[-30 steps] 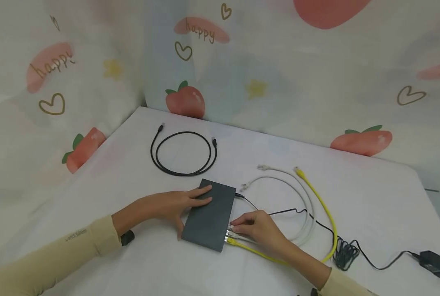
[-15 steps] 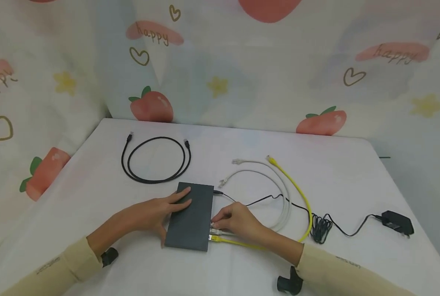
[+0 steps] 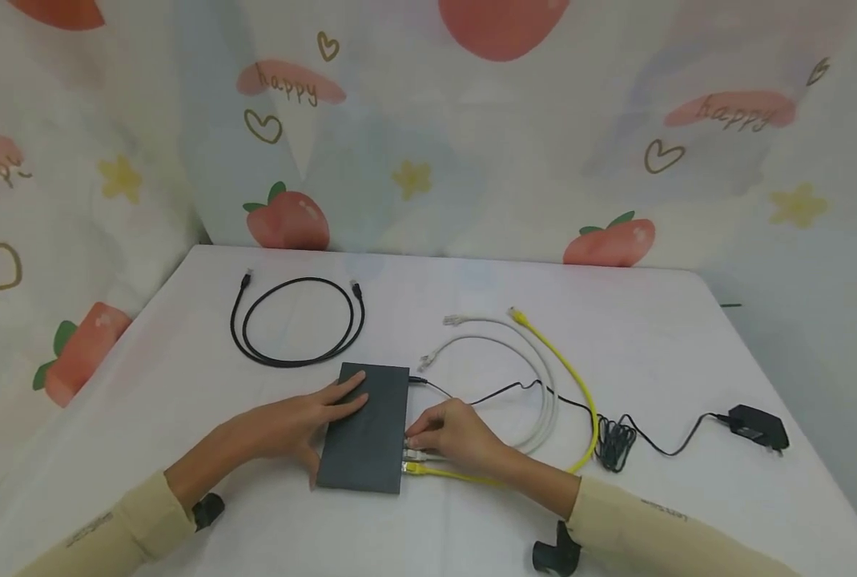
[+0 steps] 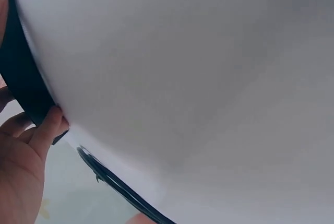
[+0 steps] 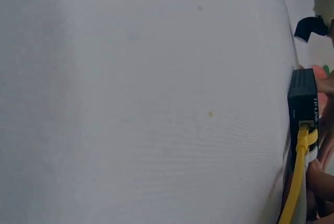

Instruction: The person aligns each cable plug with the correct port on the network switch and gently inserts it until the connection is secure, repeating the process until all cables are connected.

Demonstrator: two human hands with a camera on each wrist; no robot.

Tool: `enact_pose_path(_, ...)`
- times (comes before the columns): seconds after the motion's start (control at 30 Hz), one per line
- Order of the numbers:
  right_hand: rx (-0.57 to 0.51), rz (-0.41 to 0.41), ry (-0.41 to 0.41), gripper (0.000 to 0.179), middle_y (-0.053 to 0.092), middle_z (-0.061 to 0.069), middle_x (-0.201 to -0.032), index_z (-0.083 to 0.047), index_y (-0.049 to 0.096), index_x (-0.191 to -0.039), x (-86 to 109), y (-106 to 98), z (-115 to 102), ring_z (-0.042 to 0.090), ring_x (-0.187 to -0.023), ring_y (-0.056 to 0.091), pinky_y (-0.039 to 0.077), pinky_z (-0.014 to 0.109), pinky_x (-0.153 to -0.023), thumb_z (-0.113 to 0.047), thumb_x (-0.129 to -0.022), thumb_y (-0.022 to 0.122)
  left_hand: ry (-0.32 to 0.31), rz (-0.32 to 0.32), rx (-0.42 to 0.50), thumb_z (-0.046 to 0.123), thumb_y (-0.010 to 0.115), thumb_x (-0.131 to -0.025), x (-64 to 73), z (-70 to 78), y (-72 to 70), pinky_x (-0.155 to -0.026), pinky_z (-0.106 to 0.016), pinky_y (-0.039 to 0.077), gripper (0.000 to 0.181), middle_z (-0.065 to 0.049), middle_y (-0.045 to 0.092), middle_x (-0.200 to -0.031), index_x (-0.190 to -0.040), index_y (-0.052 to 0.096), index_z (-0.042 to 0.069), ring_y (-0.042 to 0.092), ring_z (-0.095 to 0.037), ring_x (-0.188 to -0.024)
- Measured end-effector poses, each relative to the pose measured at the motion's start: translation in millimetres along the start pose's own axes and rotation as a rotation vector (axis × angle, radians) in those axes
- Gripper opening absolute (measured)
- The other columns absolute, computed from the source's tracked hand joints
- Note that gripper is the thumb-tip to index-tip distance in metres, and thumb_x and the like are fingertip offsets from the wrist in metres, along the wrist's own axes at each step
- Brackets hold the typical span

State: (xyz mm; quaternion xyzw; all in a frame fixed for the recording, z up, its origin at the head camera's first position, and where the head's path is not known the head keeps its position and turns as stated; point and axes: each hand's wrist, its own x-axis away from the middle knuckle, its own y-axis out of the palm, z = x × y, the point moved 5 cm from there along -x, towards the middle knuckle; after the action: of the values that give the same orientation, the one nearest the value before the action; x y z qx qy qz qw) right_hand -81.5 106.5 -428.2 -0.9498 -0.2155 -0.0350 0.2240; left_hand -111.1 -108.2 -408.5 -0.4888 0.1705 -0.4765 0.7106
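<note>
A flat dark network switch (image 3: 365, 425), lettered TP-LINK in the right wrist view, lies on the table. My left hand (image 3: 284, 433) rests on it, two fingers lying straight across the top and the thumb at its left side. My right hand (image 3: 457, 433) pinches the pale plug of a white network cable at the right side; the fingers partly hide this plug. Just nearer, another white cable plug (image 3: 415, 455) sits at the ports. The yellow network cable (image 5: 296, 182) has its plug in the port nearest the end. The white cables (image 3: 549, 401) curve away to the right.
A coiled black network cable (image 3: 295, 362) lies at the back left. The black power cord (image 3: 500, 393) runs from the switch to a bundled coil (image 3: 616, 445) and a power adapter (image 3: 756, 426) at right. Patterned cloth (image 3: 472, 160) hangs behind the table.
The head view has swung to the right, so everything appears further left. Both hands keep nearly the same hold, the left on the switch and the right at the white cable's plug.
</note>
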Motion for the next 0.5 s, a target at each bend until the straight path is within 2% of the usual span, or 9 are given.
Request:
enact_pose_path(0.13,0.117,-0.031,-0.088,0.004,0.066,-0.006,-0.086,-0.007,0.07,-0.088,3.5,8.0,-1.8,0.006,-0.079,0.061,0.05,0.023,-0.07,-0.011,-0.086,0.069,-0.018,0.005,-0.033,0.055,0.079,-0.055,3.1,-2.3,2.1,-0.095,-0.039,0.043,0.116,-0.012,0.009,-0.156,-0.148,0.028,0.009,0.027,-0.036,-0.134)
enact_pose_path(0.2,0.264,-0.059,-0.15,0.006,0.063,-0.003,-0.089,-0.005,0.066,-0.093,7.6,11.4,-9.5,0.007,-0.081,0.059,0.049,0.023,-0.071,-0.011,-0.089,0.065,-0.02,0.014,-0.06,0.056,0.079,-0.054,3.4,-2.3,2.1,-0.094,-0.039,0.044,0.116,-0.011,0.01,-0.156,-0.148,0.029,0.01,0.027,-0.036,-0.134)
enact_pose_path(0.3,0.553,-0.1,-0.258,0.012,0.059,0.001,-0.094,-0.003,0.062,-0.098,14.0,14.1,-26.0,0.013,-0.087,0.055,0.047,0.026,-0.075,-0.013,-0.091,0.062,-0.02,0.026,-0.1,0.057,0.079,-0.053,2.5,-1.4,0.5,-0.093,-0.038,0.044,0.116,-0.01,0.012,-0.156,-0.148,0.031,0.01,0.028,-0.037,-0.133)
enact_pose_path(0.37,0.681,-0.134,-0.295,0.019,0.059,0.003,-0.096,-0.003,0.064,-0.102,15.9,12.0,-36.2,0.015,-0.09,0.054,0.047,0.026,-0.076,-0.018,-0.091,0.062,-0.019,0.026,-0.103,0.056,0.08,-0.053,2.1,-0.3,-0.9,-0.093,-0.037,0.044,0.116,-0.01,0.012,-0.156,-0.148,0.031,0.01,0.029,-0.036,-0.133)
enact_pose_path(0.43,0.725,-0.15,-0.295,0.023,0.06,0.003,-0.1,-0.003,0.065,-0.104,13.6,5.6,-44.5,0.015,-0.091,0.055,0.047,0.025,-0.077,-0.022,-0.092,0.061,-0.019,0.022,-0.092,0.055,0.08,-0.054,2.0,0.9,-2.3,-0.094,-0.037,0.044,0.115,-0.011,0.012,-0.156,-0.148,0.03,0.009,0.029,-0.036,-0.134)
enact_pose_path(0.5,0.684,-0.145,-0.277,0.026,0.06,0.005,-0.103,-0.002,0.066,-0.107,5.9,-4.3,-51.6,0.013,-0.089,0.058,0.049,0.022,-0.073,-0.023,-0.092,0.062,-0.018,0.019,-0.075,0.054,0.08,-0.055,2.1,1.8,-3.2,-0.095,-0.038,0.043,0.114,-0.012,0.012,-0.156,-0.148,0.03,0.009,0.028,-0.036,-0.134)
